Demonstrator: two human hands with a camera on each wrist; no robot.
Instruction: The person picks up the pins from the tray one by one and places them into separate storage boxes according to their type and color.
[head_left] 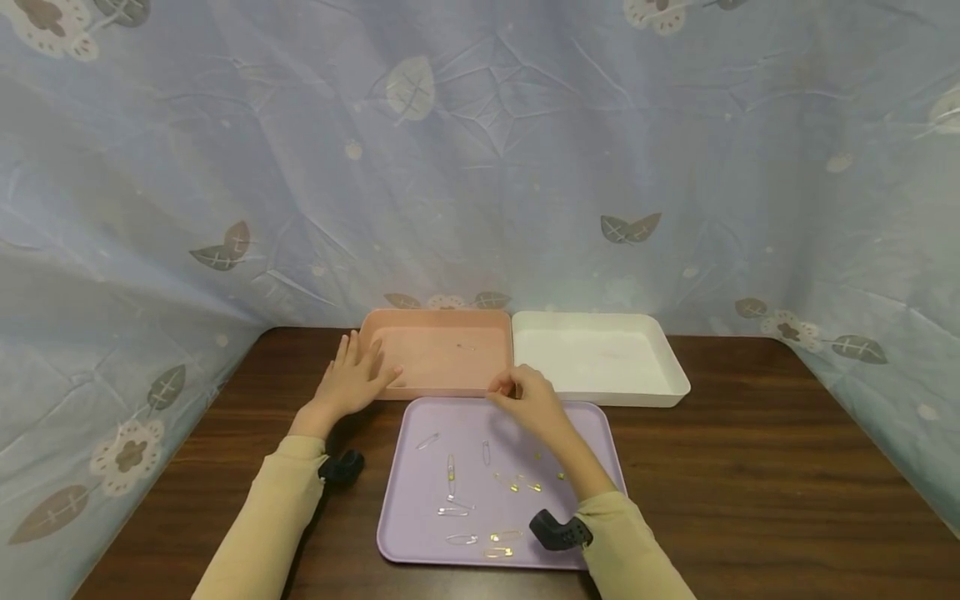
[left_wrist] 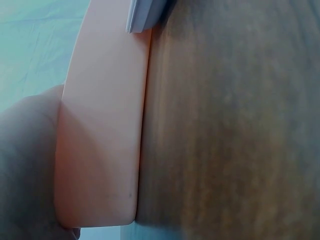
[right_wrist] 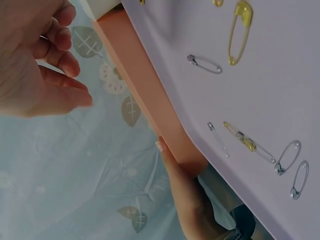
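My left hand lies at the left end of the pink tray, fingers spread and straight, the thumb over its front rim. One silver safety pin lies inside that tray. Above the seam between the pink tray and the lilac tray hovers my right hand, its fingers loosely bent. In the right wrist view no pin shows between its thumb and fingertips. Scattered on the lilac tray are several silver safety pins and several gold safety pins; the right forearm covers part of it.
A white tray stands to the right of the pink one, side against side. All three trays are on a dark wooden table. A patterned cloth hangs behind and along the sides.
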